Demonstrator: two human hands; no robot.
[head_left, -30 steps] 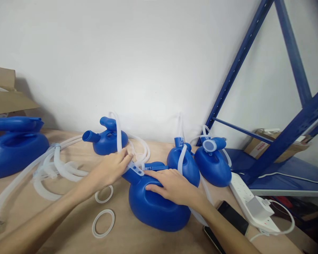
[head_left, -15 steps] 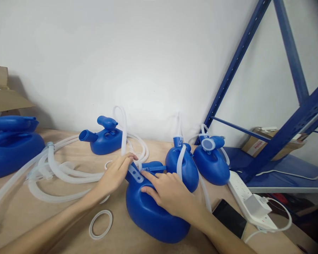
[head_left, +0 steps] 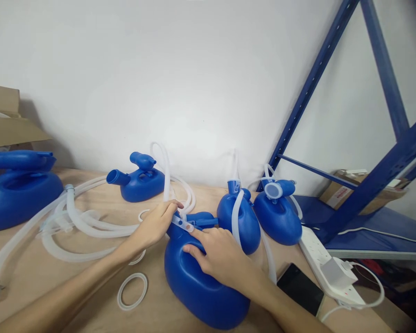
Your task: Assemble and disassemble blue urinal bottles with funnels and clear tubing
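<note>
The left hand is grasping the neck end of a rounded blue plastic jug, which sits tilted on the wooden counter in front of the person. The right hand holds the same jug over its handle, thumb on the near side, index finger against the end of a translucent strap with round holes. The strap runs from under the left hand along the neck.

Just left of the jug lies a flat white ring; beyond it, coils of milky translucent tubing spread across the counter. A similar blue jug with an open spout stands near the wall. To the right are a black-screened phone and a white power strip with a white adapter plugged in. On the blue metal rack, a brown cardboard carton bears a white label with reddish marks, perhaps lettering, too small to read.
</note>
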